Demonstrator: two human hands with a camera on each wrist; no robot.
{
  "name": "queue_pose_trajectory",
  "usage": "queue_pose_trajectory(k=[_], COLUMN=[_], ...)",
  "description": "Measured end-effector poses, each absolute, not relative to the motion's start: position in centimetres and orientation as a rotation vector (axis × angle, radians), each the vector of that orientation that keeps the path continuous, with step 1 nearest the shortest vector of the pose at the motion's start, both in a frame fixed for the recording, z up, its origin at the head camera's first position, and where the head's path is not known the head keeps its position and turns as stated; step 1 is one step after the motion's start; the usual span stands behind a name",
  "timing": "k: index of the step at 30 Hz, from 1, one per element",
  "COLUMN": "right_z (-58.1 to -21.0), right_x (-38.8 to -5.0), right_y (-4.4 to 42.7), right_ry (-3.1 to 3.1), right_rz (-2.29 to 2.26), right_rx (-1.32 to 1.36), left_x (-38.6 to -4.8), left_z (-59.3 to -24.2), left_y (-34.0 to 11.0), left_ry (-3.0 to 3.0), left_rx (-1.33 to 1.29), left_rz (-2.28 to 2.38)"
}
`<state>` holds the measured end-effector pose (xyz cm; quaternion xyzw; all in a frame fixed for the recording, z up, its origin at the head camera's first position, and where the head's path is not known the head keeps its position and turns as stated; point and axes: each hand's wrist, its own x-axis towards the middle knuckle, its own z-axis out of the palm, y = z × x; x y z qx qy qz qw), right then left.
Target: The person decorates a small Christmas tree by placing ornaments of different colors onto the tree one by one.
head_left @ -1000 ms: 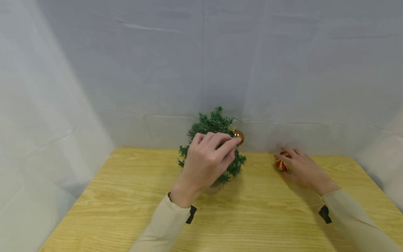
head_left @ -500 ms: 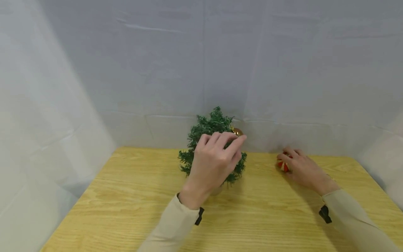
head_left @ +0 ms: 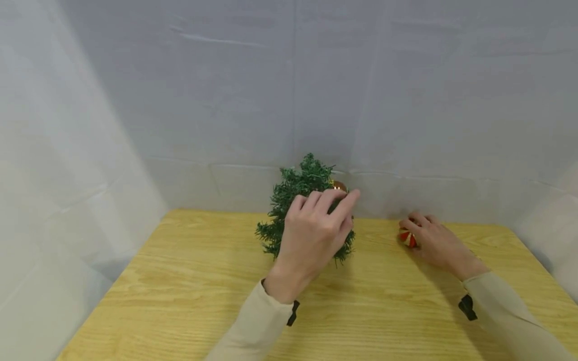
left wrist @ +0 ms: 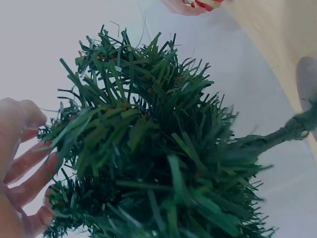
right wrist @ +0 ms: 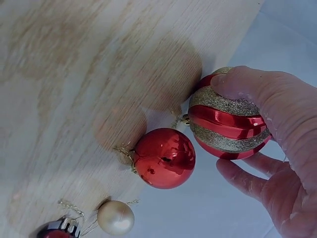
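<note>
Tree (head_left: 293,190), small, green, artificial w/ bristly needles, mid-frame in head view, over yellowish wood-grain table (head_left: 180,291). L hand (head_left: 316,230) is in front of it, fingers loosely bent; shiny copper-brown ball (head_left: 339,185) peeks out at tree's right side, just above the fingers. R hand (head_left: 440,245), right of ctr, grips red-and-gold striped ball (head_left: 408,238). Cream sleeves (head_left: 259,321) come in from bottom edge.

L wrist view: tree fills most of frame; L hand at left edge, thumb & fingers apart, tips at branch ends. Striped ball cut off by top edge.

R wrist view: striped ball upper right, btwn thumb & curled fingers. Glossy plain red ball (right wrist: 165,158) just beside it, near ctr; small pearl-gold ball (right wrist: 116,218) near bottom; dark-red ball (right wrist: 57,234) w/ metallic cap partly cut off, lower left
</note>
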<state>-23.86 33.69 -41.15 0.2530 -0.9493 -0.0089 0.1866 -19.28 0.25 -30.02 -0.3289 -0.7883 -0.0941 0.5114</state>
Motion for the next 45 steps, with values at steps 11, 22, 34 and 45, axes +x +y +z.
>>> queue_pose_trajectory(k=[11, 22, 34, 45], right_z=[-41.0, -41.0, -40.6, -39.9], right_x=[-23.5, -23.1, -22.2, -20.9], right_y=[33.8, 34.0, 34.1, 34.0], right_ry=[-2.686, -2.743, -2.586, -2.444], right_rz=[-0.027, 0.003, 0.231, 0.493], right_rx=[0.728, 0.682, 0.669, 0.617], left_x=[-19.1, -20.6, -20.3, -20.5], left_z=[-31.4, -33.6, -35.0, -35.2], left_y=[-5.3, -10.6, -11.5, -11.3], left_ry=[-1.697, -1.911, -2.072, -2.023], left_rx=[-0.942, -0.889, -0.972, -1.027], left_rz=[-0.556, -0.843, -0.920, -0.872])
